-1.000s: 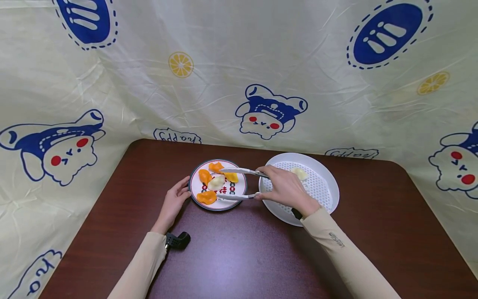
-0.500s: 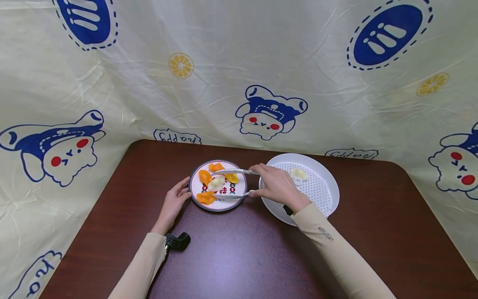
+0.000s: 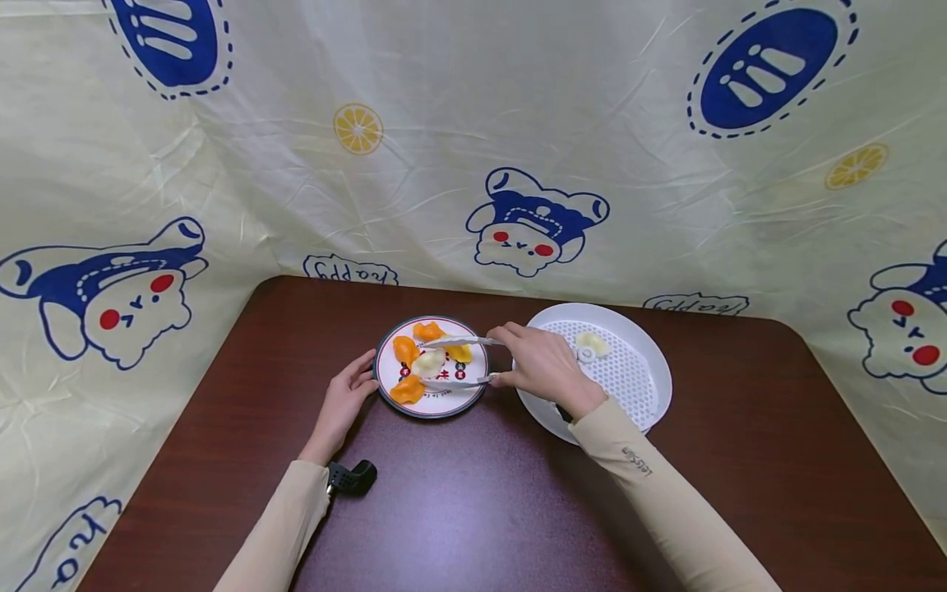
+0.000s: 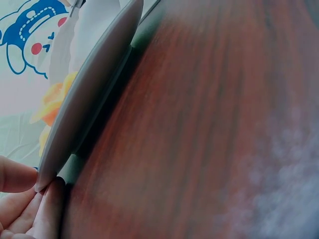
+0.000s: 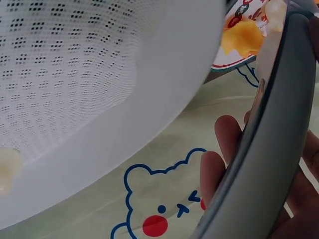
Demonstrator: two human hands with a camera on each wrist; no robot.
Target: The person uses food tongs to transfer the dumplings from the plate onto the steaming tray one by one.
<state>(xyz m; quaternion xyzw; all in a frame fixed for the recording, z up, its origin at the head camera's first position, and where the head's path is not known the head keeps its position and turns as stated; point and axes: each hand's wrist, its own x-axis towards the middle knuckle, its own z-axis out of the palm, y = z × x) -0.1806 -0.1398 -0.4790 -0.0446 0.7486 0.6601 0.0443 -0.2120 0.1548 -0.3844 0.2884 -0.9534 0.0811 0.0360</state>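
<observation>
Left hand's (image 3: pixel 348 399) pinching a round, dark-rimmed white plate (image 3: pixel 442 404), right hand's (image 3: pixel 546 370) gripping long grey tongs (image 3: pixel 462 339), round white perforated basket (image 3: pixel 657 370) just below that hand.

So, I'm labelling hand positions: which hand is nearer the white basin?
The right hand: holding tongs, it overlaps the left side of the white basin in the head view. The left hand is beyond the plate, pinching its left edge.

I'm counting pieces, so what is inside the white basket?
One pale piece shows inside the white basket, toward its far side. In the head view the right hand and sleeve cover the basket's near-left part, so I cannot tell whether anything else lies there.
</observation>
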